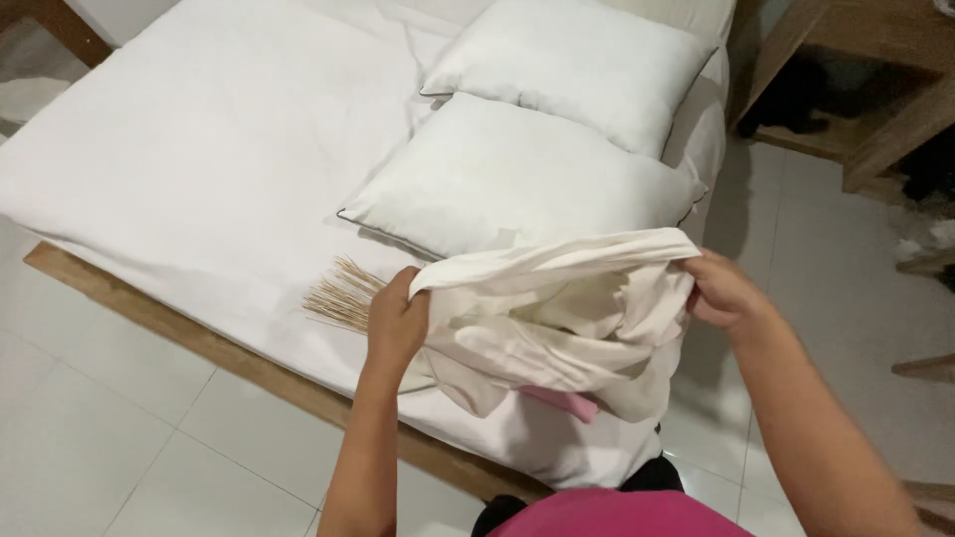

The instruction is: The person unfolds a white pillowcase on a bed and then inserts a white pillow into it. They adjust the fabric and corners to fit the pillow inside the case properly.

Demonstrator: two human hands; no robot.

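Observation:
My left hand (396,326) and my right hand (720,288) each grip one end of a cream-white pillowcase (557,318), stretched between them over the near corner of the bed. The cloth hangs bunched and wrinkled below my hands. A bit of pink (563,401) shows under its lower folds. Just beyond it lie two white pillows: a near pillow (517,179) and a far pillow (577,65), partly overlapping. A straw broom head (340,294) pokes out on the sheet to the left of my left hand.
The bed has a white sheet (199,149) and a low wooden frame (179,333). White floor tiles (109,438) surround it. Wooden furniture (865,89) stands at the upper right, close to the bed's head.

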